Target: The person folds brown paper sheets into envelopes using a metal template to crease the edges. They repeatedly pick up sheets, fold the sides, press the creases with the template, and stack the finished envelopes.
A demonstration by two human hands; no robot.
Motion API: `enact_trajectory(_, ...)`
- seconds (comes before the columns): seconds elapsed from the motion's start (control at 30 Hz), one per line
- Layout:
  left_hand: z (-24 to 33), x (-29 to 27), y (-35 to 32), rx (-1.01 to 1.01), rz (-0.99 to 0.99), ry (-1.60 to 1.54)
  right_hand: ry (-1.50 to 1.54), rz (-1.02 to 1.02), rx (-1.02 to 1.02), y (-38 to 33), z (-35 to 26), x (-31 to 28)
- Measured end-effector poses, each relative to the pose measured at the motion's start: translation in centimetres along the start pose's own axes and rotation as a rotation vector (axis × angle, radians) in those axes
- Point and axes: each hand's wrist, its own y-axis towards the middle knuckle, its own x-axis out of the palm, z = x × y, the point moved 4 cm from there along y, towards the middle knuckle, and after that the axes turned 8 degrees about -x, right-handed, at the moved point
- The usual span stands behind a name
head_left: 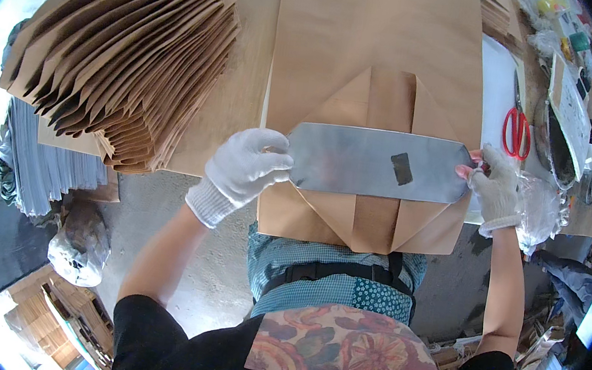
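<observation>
Floral patchwork apron [342, 353] nearest, at the near edge. Past it, flat grey metal plate with rounded corners [376, 163] lies crosswise on the folded base of a brown paper bag [377, 62] on the counter [236, 96]. Left hand [246, 168], white knit glove, grips the plate's left end. Right hand [494, 187], gloved, pinches the right end. Fanned stack of brown paper bags [121, 45] far left. Red-handled scissors [516, 131] right, just beyond the right hand.
</observation>
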Motion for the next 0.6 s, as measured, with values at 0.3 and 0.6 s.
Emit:
enact_trajectory(0.3, 0.0, 0.9, 0.4, 0.181, -0.063, 0.076, -0.847, -0.06, -0.479, 0.4, -3.1, 1.1)
enact_trajectory(0.6, 7.2, 5.8, 3.1, 0.185, -0.181, 0.443, -0.8, -0.384, -0.218, 5.4, -5.2, 1.8)
